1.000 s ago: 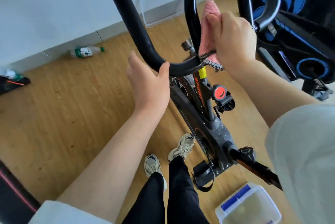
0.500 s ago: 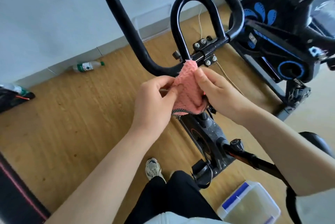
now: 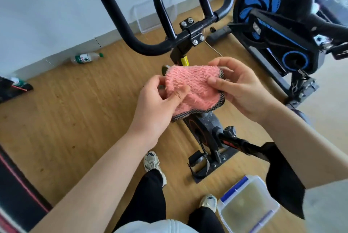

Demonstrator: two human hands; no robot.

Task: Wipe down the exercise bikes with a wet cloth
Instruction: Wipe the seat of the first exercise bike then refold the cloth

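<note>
1. The pink cloth (image 3: 194,89) is in the middle of the frame, held up in the air between both hands. It is just below the black handlebars (image 3: 131,38) and in front of the bike's post, which it partly hides. I cannot tell whether it touches the post.
2. The left hand (image 3: 160,100) pinches the cloth's left side, with the thumb pressed into the pile on top and the fingers tucked behind.
3. The right hand (image 3: 239,89) grips the right side, with the thumb on the front face and the fingers curled round the dark stitched edge.
4. The cloth looks soft, shaggy and limp, and it sags between the two grips. It is probably light, though a little heavier if wet. It cannot break and is unlikely to slip.
5. A loose corner would flop, so it is best bunched or folded into a pad in the palm. The stitched border looks like the firmest part to hold when spreading it.
6. The handlebars are round tubes, so wrapping the cloth around one and closing the fingers over it should work better than a flat press.
7. A second bike with blue markings (image 3: 273,25) stands at the upper right, and a plastic tub (image 3: 246,204) sits on the floor at the lower right.
</note>
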